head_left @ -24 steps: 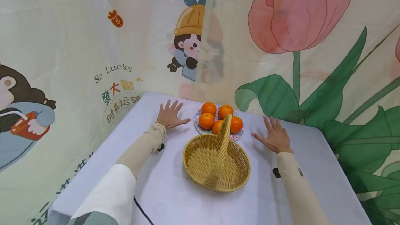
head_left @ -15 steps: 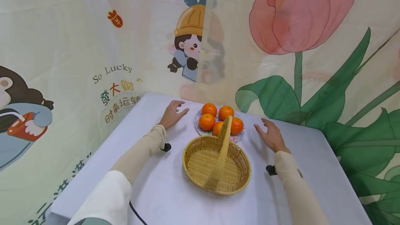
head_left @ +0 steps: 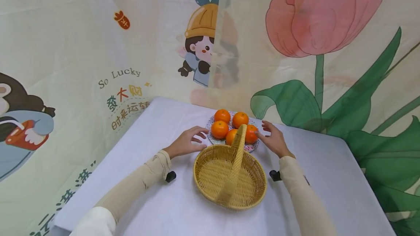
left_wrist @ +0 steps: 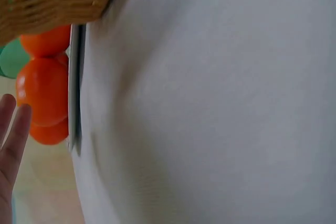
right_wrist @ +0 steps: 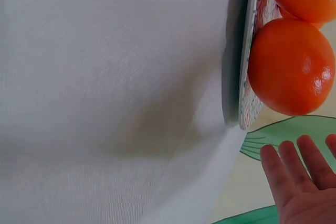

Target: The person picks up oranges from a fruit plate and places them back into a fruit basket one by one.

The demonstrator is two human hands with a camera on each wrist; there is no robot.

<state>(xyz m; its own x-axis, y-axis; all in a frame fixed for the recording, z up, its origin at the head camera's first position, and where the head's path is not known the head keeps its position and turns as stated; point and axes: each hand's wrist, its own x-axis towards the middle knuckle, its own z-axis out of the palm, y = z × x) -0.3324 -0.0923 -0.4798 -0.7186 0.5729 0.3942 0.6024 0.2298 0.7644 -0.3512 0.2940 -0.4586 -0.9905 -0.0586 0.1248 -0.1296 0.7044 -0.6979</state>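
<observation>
Less distance than moments ago separates the left hand (head_left: 186, 143) from the round tan wicker basket (head_left: 211, 177), and the right hand (head_left: 275, 141) from five glossy orange fruits (head_left: 220, 129) on a patterned plate (head_left: 214, 141) behind the basket. Loosely parted fingers (right_wrist: 296, 166) grip nothing, leaving every fruit unlifted; thumb contact is unclear.

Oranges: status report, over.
Left grip empty, beside plate. Right grip at rightmost orange, contact unclear. Five oranges on plate. Basket in front, handle partly blocking view.
</observation>
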